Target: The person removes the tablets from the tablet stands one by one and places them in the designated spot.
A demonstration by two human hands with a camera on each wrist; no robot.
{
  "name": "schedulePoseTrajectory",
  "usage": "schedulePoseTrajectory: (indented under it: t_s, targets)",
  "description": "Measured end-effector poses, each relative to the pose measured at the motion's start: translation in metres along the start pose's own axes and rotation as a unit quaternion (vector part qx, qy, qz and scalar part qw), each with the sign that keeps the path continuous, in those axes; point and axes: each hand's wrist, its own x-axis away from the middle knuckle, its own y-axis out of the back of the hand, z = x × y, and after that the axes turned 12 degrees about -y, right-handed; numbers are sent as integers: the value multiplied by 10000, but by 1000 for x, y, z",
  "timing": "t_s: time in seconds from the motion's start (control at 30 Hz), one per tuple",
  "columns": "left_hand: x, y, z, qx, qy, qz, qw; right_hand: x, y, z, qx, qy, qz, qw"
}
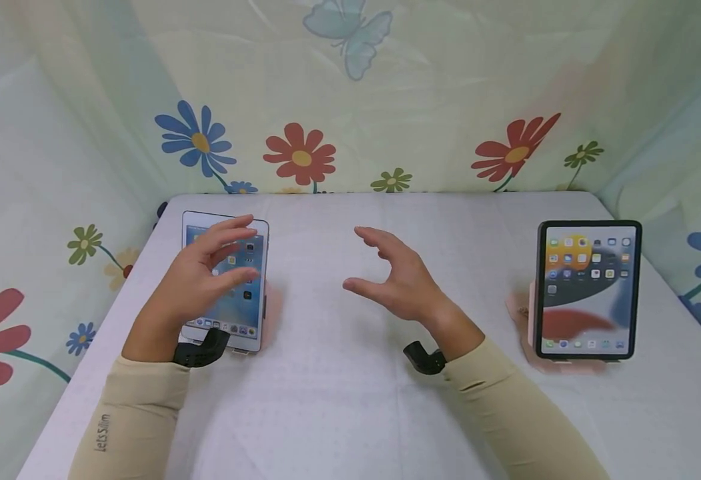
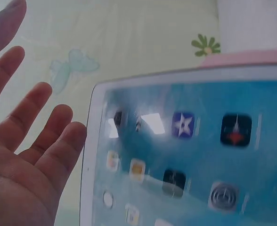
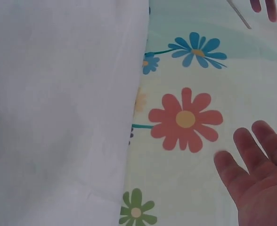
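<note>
A white-framed tablet (image 1: 224, 313) leans on a pink stand (image 1: 273, 310) at the left of the table, its home screen lit. My left hand (image 1: 197, 280) is in front of that tablet and hides part of its screen; the fingers are spread and hold nothing. In the left wrist view, the tablet's screen (image 2: 199, 155) lies right beside the fingers; whether they touch its edge I cannot tell. Over the middle of the table is my right hand (image 1: 407, 283), thumb and fingers apart, holding nothing. A black-framed tablet (image 1: 590, 287) stands at the right, lit too.
Another pink stand (image 1: 524, 327) bears the black-framed tablet. White cloth covers the table (image 1: 326, 413). A flower-printed curtain (image 1: 434, 100) closes off the back and both sides. Each wrist wears a black strap mount, such as the right wrist mount (image 1: 425, 359).
</note>
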Motion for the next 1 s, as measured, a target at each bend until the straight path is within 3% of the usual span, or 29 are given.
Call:
schedulePoseTrajectory:
  t_s: [0.13,0.27,0.43,0.6,0.87,1.0]
  targets:
    - [5,7,3,-16,275,-141,9995,-2,-3,2,207,-28,68,9998]
    - [11,13,9,-268,518,-300,9978,-6,-8,5,91,94,215,9997]
    - [17,24,17,-636,522,-568,9950,-11,-15,10,-44,227,386,9990]
    - [21,33,26,-710,483,-849,9927,-15,-22,14,-104,211,522,9984]
    - [26,44,41,-706,957,-1409,9829,-19,-35,17,-72,175,727,9972]
    - [28,48,48,-668,1088,-1528,9800,-22,-40,20,-16,38,809,9967]
